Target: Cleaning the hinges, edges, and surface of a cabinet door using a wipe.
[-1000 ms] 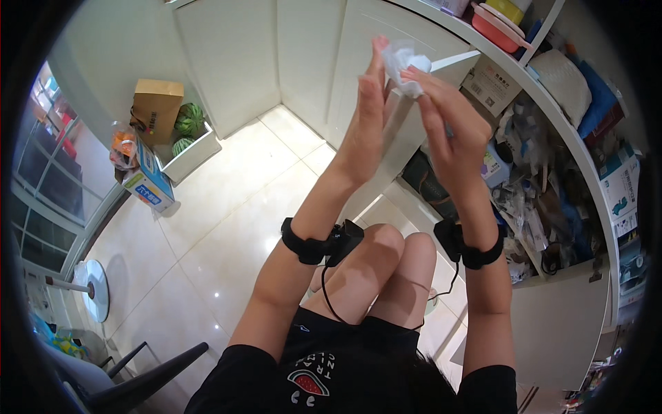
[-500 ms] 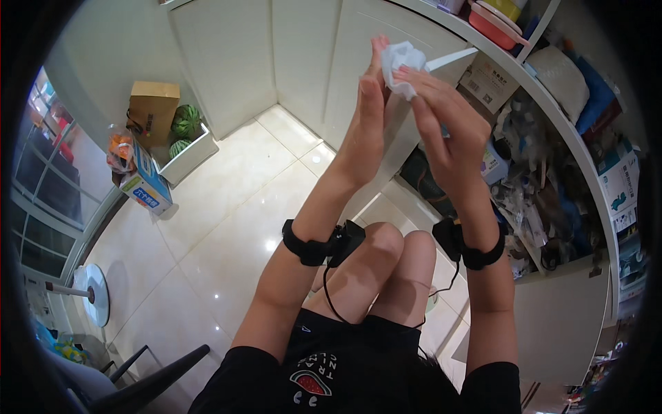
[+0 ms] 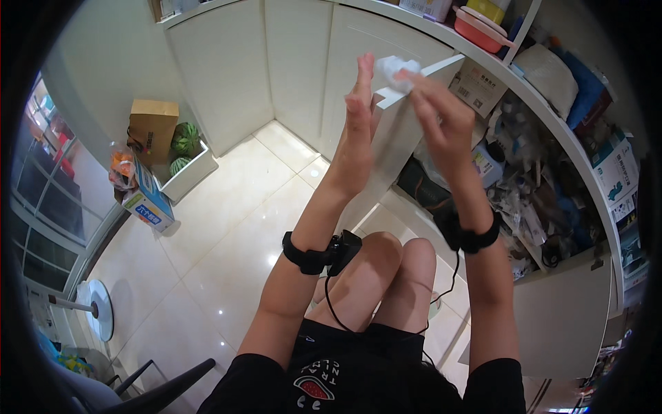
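A white cabinet door [image 3: 393, 134] stands swung out, its narrow top edge showing. My left hand [image 3: 355, 138] is flat against the near face of this door, fingers stretched upward and holding nothing. Pinched in my right hand [image 3: 445, 117] is a crumpled white wipe [image 3: 394, 72], which lies at the door's top edge. Whether it is tissue or cloth cannot be told. The fingertips of my right hand are partly blurred. Each forearm wears a black strap with a small device and a cable.
Right of the door, open shelves hold a cardboard box [image 3: 478, 86], plastic bags and loose clutter. A pink pot [image 3: 480, 31] sits on the counter above. At the left, watermelons [image 3: 185, 139] fill a white bin beside a paper bag [image 3: 153, 124]. A chair arm [image 3: 165, 383] juts in at lower left.
My left hand has slid a little down and left along the door. My right hand and the wipe have come apart from it, and more of the top edge shows.
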Action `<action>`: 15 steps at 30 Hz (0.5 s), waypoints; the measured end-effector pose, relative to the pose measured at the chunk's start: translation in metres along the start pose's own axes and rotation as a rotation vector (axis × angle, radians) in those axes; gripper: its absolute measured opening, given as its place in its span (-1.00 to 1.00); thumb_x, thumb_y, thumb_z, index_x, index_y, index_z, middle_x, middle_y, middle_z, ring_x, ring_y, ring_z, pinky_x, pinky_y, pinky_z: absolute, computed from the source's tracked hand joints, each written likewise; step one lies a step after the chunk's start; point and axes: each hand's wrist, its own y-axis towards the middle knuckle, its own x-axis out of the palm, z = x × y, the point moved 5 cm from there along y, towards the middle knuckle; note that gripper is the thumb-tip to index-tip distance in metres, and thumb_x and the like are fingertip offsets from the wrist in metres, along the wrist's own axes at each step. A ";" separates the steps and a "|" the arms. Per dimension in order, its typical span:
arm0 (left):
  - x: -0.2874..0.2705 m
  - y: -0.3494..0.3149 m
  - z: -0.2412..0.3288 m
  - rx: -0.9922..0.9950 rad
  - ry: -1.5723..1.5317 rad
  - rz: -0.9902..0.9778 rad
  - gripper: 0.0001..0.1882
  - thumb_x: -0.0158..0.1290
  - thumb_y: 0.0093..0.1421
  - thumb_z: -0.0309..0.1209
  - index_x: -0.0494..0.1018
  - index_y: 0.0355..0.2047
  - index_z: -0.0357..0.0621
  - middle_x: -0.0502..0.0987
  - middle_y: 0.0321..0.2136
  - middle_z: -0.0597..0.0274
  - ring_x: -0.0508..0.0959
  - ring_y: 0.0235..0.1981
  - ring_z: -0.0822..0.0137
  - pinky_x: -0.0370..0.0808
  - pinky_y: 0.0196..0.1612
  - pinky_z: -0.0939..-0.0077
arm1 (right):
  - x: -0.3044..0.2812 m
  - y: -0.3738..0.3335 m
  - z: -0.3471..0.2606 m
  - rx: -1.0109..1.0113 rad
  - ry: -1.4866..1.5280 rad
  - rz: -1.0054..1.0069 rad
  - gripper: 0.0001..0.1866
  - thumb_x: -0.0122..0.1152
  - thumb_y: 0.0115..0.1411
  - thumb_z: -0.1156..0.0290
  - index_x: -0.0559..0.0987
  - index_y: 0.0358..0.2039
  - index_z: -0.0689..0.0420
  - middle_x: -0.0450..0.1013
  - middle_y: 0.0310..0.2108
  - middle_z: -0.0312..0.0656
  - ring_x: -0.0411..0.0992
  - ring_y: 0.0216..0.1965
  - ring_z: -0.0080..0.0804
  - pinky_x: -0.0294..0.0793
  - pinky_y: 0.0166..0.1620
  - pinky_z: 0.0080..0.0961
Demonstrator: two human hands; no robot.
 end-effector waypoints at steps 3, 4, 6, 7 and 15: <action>-0.002 -0.002 0.002 -0.005 -0.017 0.004 0.00 -0.74 0.09 0.37 -0.34 0.27 -0.24 -0.25 0.31 0.11 -0.25 0.32 0.22 -0.35 0.30 0.35 | 0.009 -0.004 -0.032 -0.149 -0.004 -0.048 -0.80 0.07 0.12 0.51 0.55 -0.23 0.22 0.51 -0.25 -0.06 0.50 -0.21 -0.19 0.45 -0.15 -0.48; 0.001 -0.004 0.002 -0.023 -0.035 0.004 0.00 -0.74 0.09 0.37 -0.34 0.27 -0.24 -0.25 0.31 0.11 -0.24 0.32 0.23 -0.35 0.29 0.34 | 0.006 -0.003 -0.029 -0.119 0.013 -0.035 -0.80 0.07 0.11 0.51 0.55 -0.23 0.21 0.51 -0.25 -0.06 0.50 -0.20 -0.18 0.45 -0.15 -0.47; 0.002 -0.001 0.003 -0.014 -0.024 0.005 0.00 -0.73 0.09 0.37 -0.33 0.27 -0.24 -0.24 0.31 0.11 -0.24 0.32 0.23 -0.35 0.29 0.35 | 0.001 0.000 -0.010 0.016 -0.004 -0.008 -0.80 0.09 0.09 0.53 0.56 -0.25 0.20 0.51 -0.25 -0.08 0.49 -0.18 -0.20 0.44 -0.13 -0.44; 0.002 0.000 0.005 -0.002 -0.008 0.010 0.00 -0.72 0.10 0.37 -0.31 0.27 -0.25 -0.24 0.31 0.11 -0.24 0.32 0.23 -0.35 0.29 0.36 | 0.000 0.001 -0.004 0.018 -0.008 -0.005 -0.80 0.09 0.09 0.53 0.56 -0.25 0.20 0.51 -0.25 -0.08 0.49 -0.18 -0.20 0.44 -0.13 -0.44; 0.003 -0.001 0.001 -0.001 -0.030 0.004 -0.02 -0.74 0.11 0.35 -0.27 0.28 -0.20 -0.19 0.31 0.12 -0.20 0.32 0.20 -0.33 0.29 0.33 | 0.006 -0.002 -0.026 -0.170 0.039 -0.001 -0.80 0.09 0.06 0.60 0.56 -0.27 0.24 0.51 -0.25 -0.09 0.48 -0.16 -0.17 0.44 -0.08 -0.36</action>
